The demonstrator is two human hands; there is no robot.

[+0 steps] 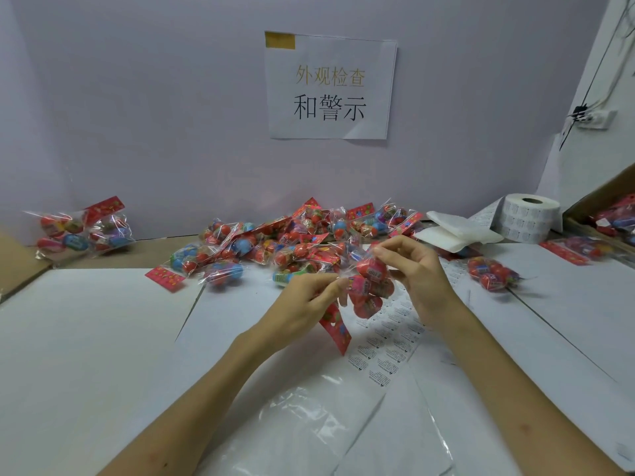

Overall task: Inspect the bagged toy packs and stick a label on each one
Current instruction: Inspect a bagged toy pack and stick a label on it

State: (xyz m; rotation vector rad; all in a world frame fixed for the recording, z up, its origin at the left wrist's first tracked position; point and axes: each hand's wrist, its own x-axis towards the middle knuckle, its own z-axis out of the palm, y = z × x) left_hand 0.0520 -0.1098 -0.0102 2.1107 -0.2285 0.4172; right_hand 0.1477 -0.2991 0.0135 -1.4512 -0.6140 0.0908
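A pale wall stands behind a table covered in white sheets, and a paper sign with printed characters is taped to the wall. A heap of bagged toy packs lies along the table's far edge, with more packs off to the left and one to the right. A strip of labels runs across the table below the hands, and a label roll stands at the far right. One toy pack is held above the strip, its red header card hanging downward. The left hand pinches the bag's left edge; the right hand pinches its upper corner between thumb and forefinger.
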